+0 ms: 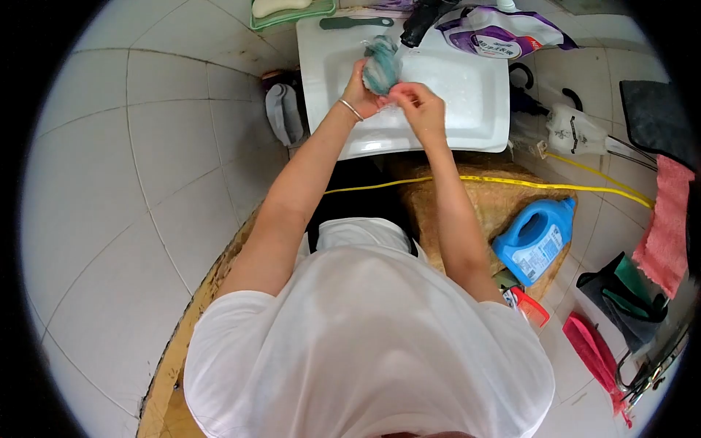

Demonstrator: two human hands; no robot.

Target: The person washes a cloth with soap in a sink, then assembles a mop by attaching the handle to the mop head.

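The teal-and-white crumpled bundle (382,67) is held above the white basin (473,106), left of its centre. The left hand (363,93) is curled round it from 7 o'clock; the right hand (419,104) has its fingertips drawn together at the bundle's 5 o'clock edge, though whether they grip it or merely press cannot be told. The material is not identifiable, but folds and a sheen suggest something light, limp and probably wet. It is judged soft and unlikely to break, yet slippery and apt to sag if pinched at one loose fold; the sound hold is a cupped palm beneath the gathered mass, with a fingertip pinch reserved for the lower edge. Taken from the bundle, the black faucet (419,29) stands close by at 1 o'clock, the flat green handle (356,23) lies on the basin's back ledge at 11 o'clock, and the purple-and-white pouch (504,35) rests between 2 and 3 o'clock. Farther out, the yellow hose (504,180) crosses at 5 o'clock, and the blue detergent jug (537,241) occupies the floor area between 4 and 5 o'clock.
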